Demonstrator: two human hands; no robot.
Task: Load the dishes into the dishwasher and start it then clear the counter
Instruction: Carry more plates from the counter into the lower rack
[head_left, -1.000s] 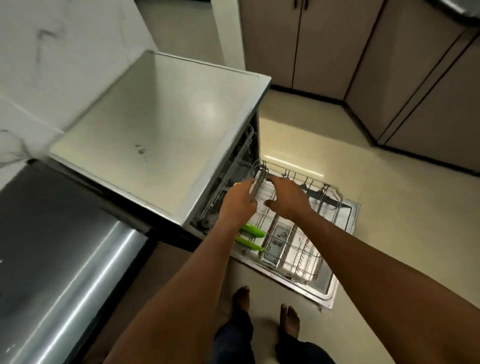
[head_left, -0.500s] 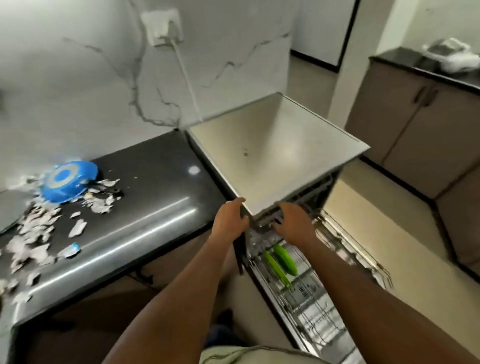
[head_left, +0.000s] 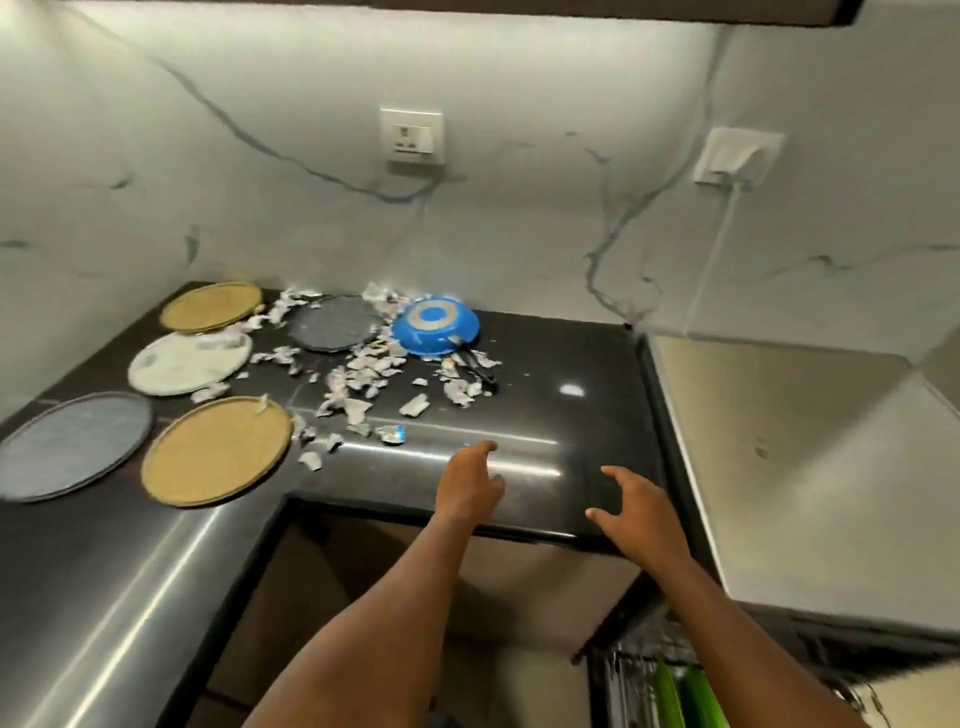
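Both our arms reach forward over the front edge of the dark worktop (head_left: 561, 364). The left grip (head_left: 470, 483) is palm-down with its fingers spread and loosely bent, and the right grip (head_left: 639, 512) sits just to its right in much the same pose. Neither one's got anything in it, both wide and relaxed, and we can't tell if they're actually touching the surface. The dishes are all further back and to the left, well away from both grips. We count five round plates lying flat: a tan one (head_left: 210, 306) at the back, a white one (head_left: 189, 362), a blue-grey one (head_left: 72, 447) at the far left, a second tan one (head_left: 215, 449) nearest us, and a dark grey one (head_left: 335, 330). There's one blue pan (head_left: 435, 327) lying upside down by the wall, its black handle pointing our way. Torn paper scraps (head_left: 358, 384) are littered all between them. The dishwasher (head_left: 805, 467) stands to the right, with two green dishes (head_left: 685, 696) on edge in its rack, bit blurry.
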